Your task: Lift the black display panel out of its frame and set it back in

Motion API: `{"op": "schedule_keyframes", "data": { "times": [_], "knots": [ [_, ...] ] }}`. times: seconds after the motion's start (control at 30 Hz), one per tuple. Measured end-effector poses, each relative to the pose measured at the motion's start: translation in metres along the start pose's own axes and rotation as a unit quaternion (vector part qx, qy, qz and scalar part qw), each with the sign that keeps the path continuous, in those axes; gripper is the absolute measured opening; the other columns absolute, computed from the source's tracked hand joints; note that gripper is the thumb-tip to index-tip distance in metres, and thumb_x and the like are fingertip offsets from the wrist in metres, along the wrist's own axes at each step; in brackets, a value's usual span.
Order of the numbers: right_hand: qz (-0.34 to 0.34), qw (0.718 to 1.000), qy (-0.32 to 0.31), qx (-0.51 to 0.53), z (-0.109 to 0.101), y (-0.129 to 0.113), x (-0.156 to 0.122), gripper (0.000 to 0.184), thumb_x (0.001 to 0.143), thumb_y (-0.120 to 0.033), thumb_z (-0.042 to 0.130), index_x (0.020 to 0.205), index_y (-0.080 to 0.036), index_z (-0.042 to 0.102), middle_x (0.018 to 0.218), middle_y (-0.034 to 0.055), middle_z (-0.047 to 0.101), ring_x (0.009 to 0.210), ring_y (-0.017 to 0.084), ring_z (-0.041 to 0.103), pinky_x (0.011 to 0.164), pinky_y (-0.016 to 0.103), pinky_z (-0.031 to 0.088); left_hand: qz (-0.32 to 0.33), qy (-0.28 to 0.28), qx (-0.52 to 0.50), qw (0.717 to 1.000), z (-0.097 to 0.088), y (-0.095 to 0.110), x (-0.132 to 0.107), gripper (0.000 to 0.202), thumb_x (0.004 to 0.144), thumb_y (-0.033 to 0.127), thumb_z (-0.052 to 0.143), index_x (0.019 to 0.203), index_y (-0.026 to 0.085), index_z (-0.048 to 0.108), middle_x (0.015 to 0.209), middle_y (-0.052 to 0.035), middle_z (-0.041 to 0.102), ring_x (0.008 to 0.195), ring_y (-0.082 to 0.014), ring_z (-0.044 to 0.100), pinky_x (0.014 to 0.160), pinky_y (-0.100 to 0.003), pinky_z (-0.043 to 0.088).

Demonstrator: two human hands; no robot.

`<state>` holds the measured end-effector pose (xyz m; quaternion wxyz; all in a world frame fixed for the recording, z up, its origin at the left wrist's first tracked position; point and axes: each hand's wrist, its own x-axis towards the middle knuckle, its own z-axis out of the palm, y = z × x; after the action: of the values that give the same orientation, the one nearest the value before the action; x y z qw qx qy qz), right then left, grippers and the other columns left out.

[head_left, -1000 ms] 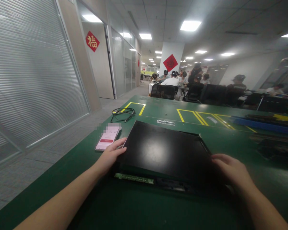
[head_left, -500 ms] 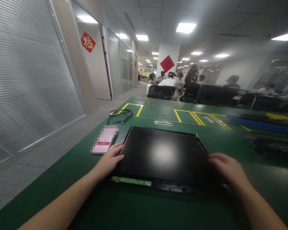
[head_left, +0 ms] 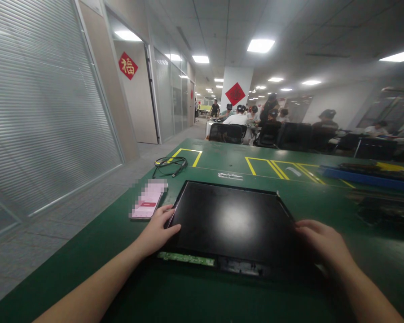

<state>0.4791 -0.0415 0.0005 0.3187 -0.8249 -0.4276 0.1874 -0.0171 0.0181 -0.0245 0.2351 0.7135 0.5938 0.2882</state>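
Note:
A flat black display panel [head_left: 229,220] lies on the green table [head_left: 188,296] in front of me, with a narrow green circuit strip [head_left: 186,259] along its near edge. My left hand [head_left: 156,231] rests on the panel's left near corner, fingers laid over the edge. My right hand [head_left: 321,244] grips the panel's right near edge, fingers curled on it. The panel sits flat in its frame.
A phone [head_left: 148,204] with a lit screen lies left of the panel. A black cable [head_left: 170,163] coils further back. Yellow tape lines [head_left: 276,167] mark the table. Blue trays [head_left: 366,177] and dark parts sit at right. Several people sit at desks beyond.
The panel's far side, raised a second ago, has come down flat. Both hands have stayed at its near corners; my left fingers now lie further over the panel.

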Motion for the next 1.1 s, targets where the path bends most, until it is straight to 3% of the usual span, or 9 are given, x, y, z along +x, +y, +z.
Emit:
{"op": "schedule_keyframes", "data": {
  "times": [0.5,0.67,0.93,1.1],
  "knots": [
    [-0.021,1.000,0.004,-0.018,0.002,0.009,0.006,0.040,0.071,-0.052,0.062,0.090,-0.025,0.085,0.088,0.0111,0.082,0.085,0.033,0.074,0.067,0.041,0.054,0.008,-0.002,0.003,1.000,0.002,0.004,-0.002,0.060,0.080,0.041,0.072,0.133,0.013,0.075,0.158,-0.0243,0.055,0.150,-0.0444,0.052,0.126,-0.060,0.039],
    [-0.025,0.999,0.008,-0.040,0.001,0.005,0.004,0.038,0.071,-0.051,0.062,0.087,-0.025,0.084,0.084,0.0109,0.081,0.083,0.033,0.073,0.068,0.042,0.054,0.012,-0.007,-0.003,1.000,0.001,0.004,-0.005,0.060,0.079,0.040,0.074,0.135,0.017,0.073,0.159,-0.0209,0.054,0.151,-0.0422,0.051,0.126,-0.058,0.039],
    [-0.047,0.998,0.017,-0.045,0.001,0.006,0.004,0.033,0.071,-0.050,0.062,0.082,-0.027,0.084,0.083,0.0097,0.081,0.083,0.033,0.073,0.072,0.043,0.055,0.058,-0.067,0.023,0.996,-0.019,0.014,-0.009,0.061,0.083,0.043,0.075,0.140,0.021,0.071,0.164,-0.0207,0.053,0.151,-0.0416,0.052,0.125,-0.059,0.040],
    [-0.054,0.997,0.019,-0.046,0.001,0.007,0.004,0.033,0.072,-0.050,0.062,0.082,-0.028,0.084,0.083,0.0090,0.081,0.087,0.033,0.073,0.074,0.043,0.055,0.084,-0.115,0.071,0.987,-0.037,0.021,-0.011,0.068,0.076,0.039,0.084,0.141,0.024,0.073,0.168,-0.0181,0.049,0.154,-0.0428,0.047,0.126,-0.059,0.038]
  ]
}}
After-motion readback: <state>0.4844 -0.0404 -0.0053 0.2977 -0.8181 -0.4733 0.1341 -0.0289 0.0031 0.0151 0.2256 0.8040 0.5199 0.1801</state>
